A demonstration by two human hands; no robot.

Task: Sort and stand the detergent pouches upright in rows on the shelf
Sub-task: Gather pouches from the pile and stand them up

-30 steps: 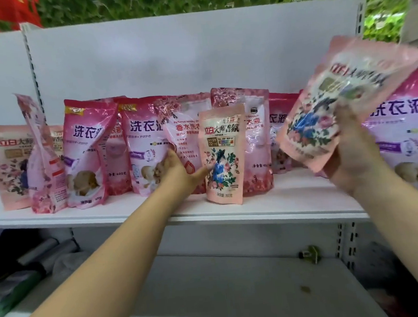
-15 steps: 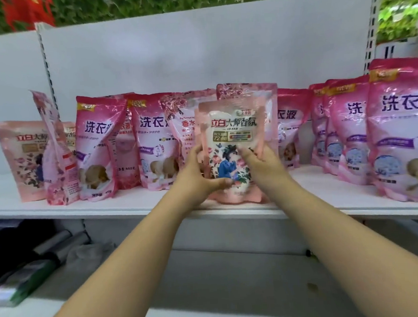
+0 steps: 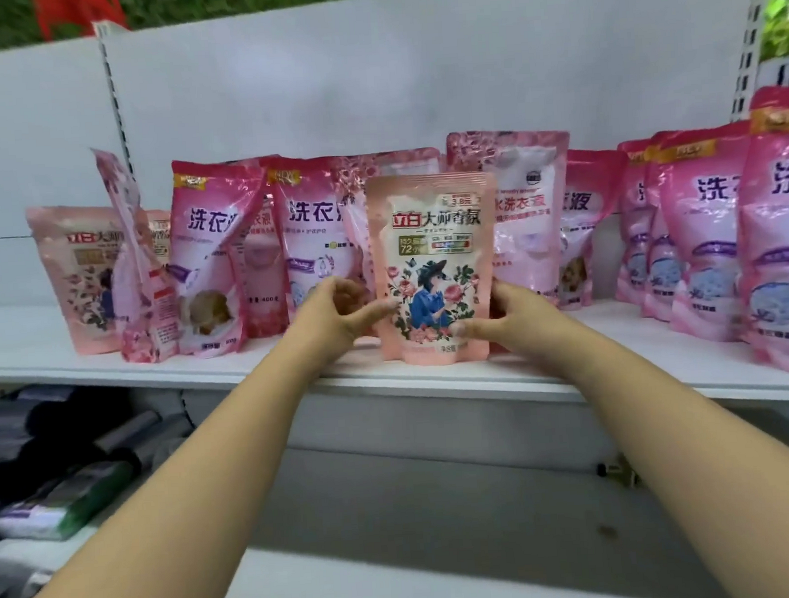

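A peach floral detergent pouch stands upright at the front of the white shelf, with the edge of a second peach pouch showing just behind its lower left. My left hand is at its left side, thumb on the front edge and fingers curled beside it. My right hand grips the lower right corner, thumb on the front and fingers behind. Behind stands an uneven row of pink pouches. Another peach floral pouch is at the far left.
A pink pouch seen edge-on leans at the left of the row. A tighter group of pink pouches stands at the right. Dark rolled bags lie on the lower shelf at left, and a bare grey lower shelf is beneath my arms.
My right hand brought a floral pouch in from the upper right and set it in front of the one my left hand held. Both hands have since slid to its lower sides.
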